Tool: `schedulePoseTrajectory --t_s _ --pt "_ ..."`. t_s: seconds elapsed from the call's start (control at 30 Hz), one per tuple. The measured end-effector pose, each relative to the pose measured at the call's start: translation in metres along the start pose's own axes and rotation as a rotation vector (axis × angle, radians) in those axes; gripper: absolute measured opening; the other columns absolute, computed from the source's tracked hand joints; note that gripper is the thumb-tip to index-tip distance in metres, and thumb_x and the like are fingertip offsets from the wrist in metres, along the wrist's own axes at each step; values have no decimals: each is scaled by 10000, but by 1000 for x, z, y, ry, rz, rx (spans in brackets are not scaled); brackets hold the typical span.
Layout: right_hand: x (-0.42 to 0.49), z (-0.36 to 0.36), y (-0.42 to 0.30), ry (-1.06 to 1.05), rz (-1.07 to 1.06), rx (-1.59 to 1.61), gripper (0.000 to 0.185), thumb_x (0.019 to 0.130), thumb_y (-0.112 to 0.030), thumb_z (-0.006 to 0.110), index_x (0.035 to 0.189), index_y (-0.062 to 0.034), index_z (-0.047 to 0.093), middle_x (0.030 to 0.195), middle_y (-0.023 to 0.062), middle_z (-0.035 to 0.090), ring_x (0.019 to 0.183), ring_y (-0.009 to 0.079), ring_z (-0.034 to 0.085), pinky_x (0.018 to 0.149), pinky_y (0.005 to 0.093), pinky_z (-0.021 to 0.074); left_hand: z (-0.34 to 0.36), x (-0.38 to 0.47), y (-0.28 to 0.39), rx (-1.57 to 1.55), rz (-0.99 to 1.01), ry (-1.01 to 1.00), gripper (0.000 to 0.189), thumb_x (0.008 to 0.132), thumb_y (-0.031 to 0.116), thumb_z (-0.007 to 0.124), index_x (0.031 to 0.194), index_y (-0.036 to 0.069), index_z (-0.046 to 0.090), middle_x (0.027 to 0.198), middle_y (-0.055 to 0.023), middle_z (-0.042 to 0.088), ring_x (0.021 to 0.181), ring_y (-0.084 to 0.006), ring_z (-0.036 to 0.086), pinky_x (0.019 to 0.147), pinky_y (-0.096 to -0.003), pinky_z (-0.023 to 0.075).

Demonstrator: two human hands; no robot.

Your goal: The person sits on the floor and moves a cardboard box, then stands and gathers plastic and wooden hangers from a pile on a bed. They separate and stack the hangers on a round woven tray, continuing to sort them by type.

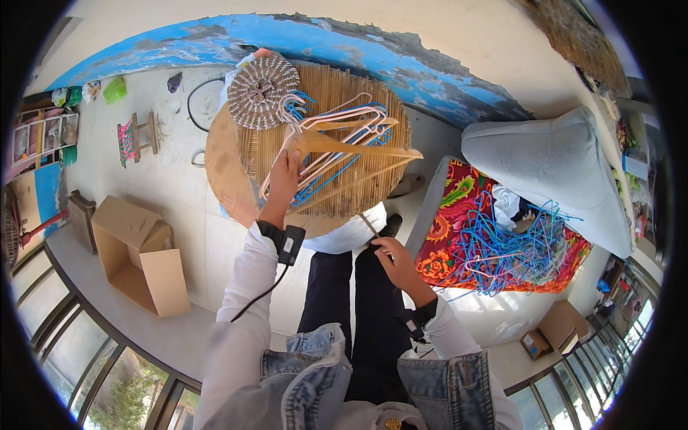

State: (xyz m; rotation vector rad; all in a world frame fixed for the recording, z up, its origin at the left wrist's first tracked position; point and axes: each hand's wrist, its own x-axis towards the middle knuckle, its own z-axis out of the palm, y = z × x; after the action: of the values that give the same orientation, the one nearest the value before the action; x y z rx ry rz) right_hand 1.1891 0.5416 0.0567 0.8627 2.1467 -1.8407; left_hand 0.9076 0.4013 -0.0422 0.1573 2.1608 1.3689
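Before me is a round table topped with a round mat of thin sticks (269,153), on which pink, blue and wooden clothes hangers lie in a bunch. My left hand (285,177) grips a wooden clothes hanger (333,144) near one end, over the other hangers. Below the table's right front edge, my right hand (395,260) has its fingers partly bent near the end of a thin stick (368,224); whether it touches the stick is unclear. A round woven coil mat (263,92) lies at the table's back left, beside the hanger hooks.
Right of the table, a grey sofa (537,161) with a red floral cover (438,244) bears a tangled heap of blue hangers (484,258). An open cardboard box (166,279) and a small stool (137,138) stand on the floor at left. A peeling blue wall (344,40) runs behind.
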Motion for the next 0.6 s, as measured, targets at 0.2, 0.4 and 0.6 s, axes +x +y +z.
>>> schedulePoseTrajectory --t_s 0.2,0.4,0.6 --pt "-9 -11 45 115 248 96 190 885 -70 495 1051 3 551 987 115 614 812 207 645 728 289 495 15 68 -41 -136 -2 110 358 869 321 582 1044 27 478 768 -115 559 620 -178 549 500 -289 433" --pt "-19 -17 74 232 269 87 186 885 -78 496 1039 9 553 980 113 621 783 187 649 708 274 499 26 83 -60 557 95 410 622 709 355 726 1210 102 458 1149 -159 503 1052 -356 475 858 -496 365" --pt "-26 -16 90 253 366 102 185 877 -75 499 1029 11 559 958 112 625 766 178 648 687 269 508 56 59 -28 842 425 184 854 650 472 732 1363 202 347 1441 -150 226 1319 -377 195 1022 -570 170"
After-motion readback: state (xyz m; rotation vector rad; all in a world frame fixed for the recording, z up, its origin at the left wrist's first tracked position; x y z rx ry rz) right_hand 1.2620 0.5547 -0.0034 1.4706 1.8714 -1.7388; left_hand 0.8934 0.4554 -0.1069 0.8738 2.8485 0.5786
